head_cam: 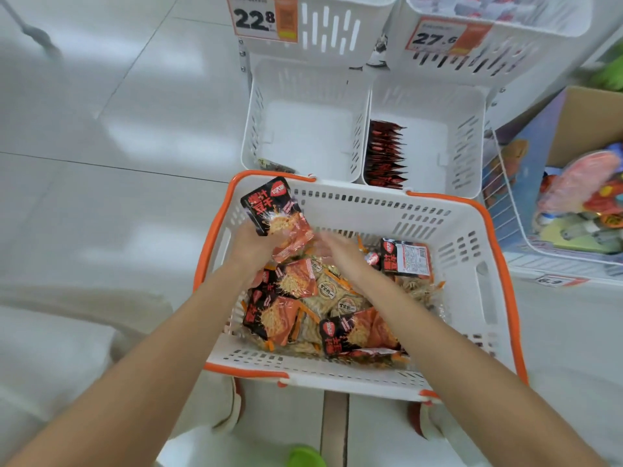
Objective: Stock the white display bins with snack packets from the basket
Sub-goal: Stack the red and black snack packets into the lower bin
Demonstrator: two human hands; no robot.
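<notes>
Left hand (251,246) is raised over the far left corner of the basket (371,200), fingers clamped on a small fan of black-and-red snack packets (269,205); at least two show, one upright in front and one slanting out behind it. Right hand (337,247) reaches across toward that fan with fingers stretched out and holding nothing, though blur softens its outline.

One white basket with an orange rim sits on the floor below both forearms. Inside it, four more black-and-red packets lie loose: two near the left wall (296,278), one at the near side (357,332), and one at the far right turned label-side up (406,256). Beneath them is a heap of pale packets with orange edges (333,298), too jumbled to count.

Four white display bins stand beyond the basket, two low and two higher. The lower left bin (303,136) shows mostly bare floor, with something dark at its near edge. The lower right bin (428,146) holds one row of black-and-red packets on edge (384,156) along its left wall, too tightly packed to count. The upper left bin (330,28) carries a 22.8 price tag (256,18); the upper right bin (505,52) carries a 27.6 price tag (438,37) and holds blurred packets.

Two shoes (236,399) show under the basket's near edge.
</notes>
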